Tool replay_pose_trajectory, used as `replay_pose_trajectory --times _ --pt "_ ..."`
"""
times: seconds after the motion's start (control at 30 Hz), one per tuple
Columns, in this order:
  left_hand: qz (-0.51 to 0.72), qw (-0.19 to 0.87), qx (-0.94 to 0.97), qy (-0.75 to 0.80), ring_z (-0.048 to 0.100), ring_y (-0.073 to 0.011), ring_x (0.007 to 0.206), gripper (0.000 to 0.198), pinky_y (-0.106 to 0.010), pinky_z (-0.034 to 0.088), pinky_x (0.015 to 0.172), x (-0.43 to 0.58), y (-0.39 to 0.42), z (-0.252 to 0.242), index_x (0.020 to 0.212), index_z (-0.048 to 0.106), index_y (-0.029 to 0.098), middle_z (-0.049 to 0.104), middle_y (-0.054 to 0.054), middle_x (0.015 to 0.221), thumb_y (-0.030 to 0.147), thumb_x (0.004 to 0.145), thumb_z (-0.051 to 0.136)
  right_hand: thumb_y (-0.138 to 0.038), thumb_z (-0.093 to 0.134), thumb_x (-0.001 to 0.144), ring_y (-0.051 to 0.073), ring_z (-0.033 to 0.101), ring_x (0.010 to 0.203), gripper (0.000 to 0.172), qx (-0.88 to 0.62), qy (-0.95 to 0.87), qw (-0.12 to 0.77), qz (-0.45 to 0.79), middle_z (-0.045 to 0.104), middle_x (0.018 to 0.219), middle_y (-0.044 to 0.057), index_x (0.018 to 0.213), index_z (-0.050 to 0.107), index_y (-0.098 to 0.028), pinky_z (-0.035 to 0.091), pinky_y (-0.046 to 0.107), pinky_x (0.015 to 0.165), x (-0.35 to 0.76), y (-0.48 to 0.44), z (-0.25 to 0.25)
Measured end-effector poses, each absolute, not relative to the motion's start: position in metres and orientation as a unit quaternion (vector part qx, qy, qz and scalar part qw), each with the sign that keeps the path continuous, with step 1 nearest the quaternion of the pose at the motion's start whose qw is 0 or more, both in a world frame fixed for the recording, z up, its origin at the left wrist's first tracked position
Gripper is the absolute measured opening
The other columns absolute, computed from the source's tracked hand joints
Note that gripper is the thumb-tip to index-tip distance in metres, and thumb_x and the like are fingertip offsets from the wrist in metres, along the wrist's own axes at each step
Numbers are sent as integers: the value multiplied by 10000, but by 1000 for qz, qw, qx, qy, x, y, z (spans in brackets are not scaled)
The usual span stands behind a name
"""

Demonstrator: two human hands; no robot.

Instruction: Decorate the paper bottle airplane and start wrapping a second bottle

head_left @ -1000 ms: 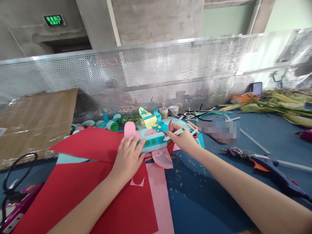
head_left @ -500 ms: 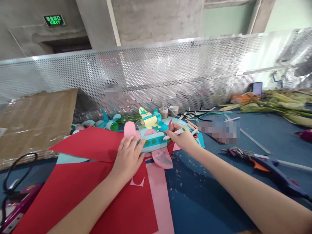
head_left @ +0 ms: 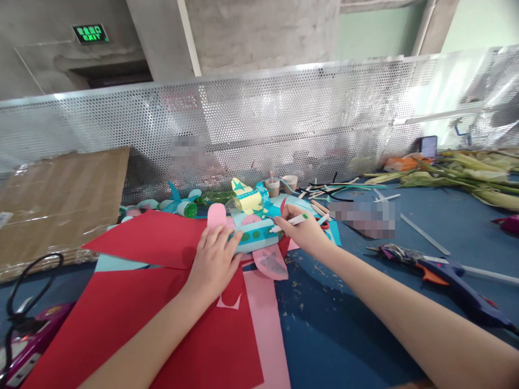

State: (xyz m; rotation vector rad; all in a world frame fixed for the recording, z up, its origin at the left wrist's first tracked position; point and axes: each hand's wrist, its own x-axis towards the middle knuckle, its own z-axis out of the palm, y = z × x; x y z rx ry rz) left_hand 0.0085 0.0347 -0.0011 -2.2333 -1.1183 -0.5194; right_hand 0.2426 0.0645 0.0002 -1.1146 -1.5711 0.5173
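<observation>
My left hand (head_left: 215, 259) rests on the left end of a light blue paper airplane model (head_left: 241, 240), fingers bent over it and holding it against the table. The model has a darker blue band with green dots along its side and a pink wing with a grey star. My right hand (head_left: 300, 229) grips a white marker pen (head_left: 287, 222) with a green end, its tip at the right part of the band. Just behind stands a yellow airplane model (head_left: 248, 201) with blue trim. Red paper sheets (head_left: 162, 313) lie under my left forearm.
A hot glue gun (head_left: 441, 278) lies at the right, near white glue sticks (head_left: 425, 235). Two paper cups (head_left: 289, 183) stand by the perforated metal screen (head_left: 259, 124). Cardboard (head_left: 65, 205) and a purple power strip (head_left: 44, 340) are at left, corn husks (head_left: 466, 173) at far right.
The marker tip has shifted very slightly left along the blue band. My left hand and the airplane model stay nearly where they were.
</observation>
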Motion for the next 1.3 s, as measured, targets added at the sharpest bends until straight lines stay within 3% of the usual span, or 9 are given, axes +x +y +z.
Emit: replay_pose_trajectory --times 1.3 --pt "-198 282 -839 -422 520 -334 1197 354 -549 339 1089 8 34 -1 1224 614 164 650 -128 1208 241 893 514 -416 568 757 139 415 521 290 -485 -651 545 212 444 509 -56 595 397 -247 317 273 527 242 63 0"
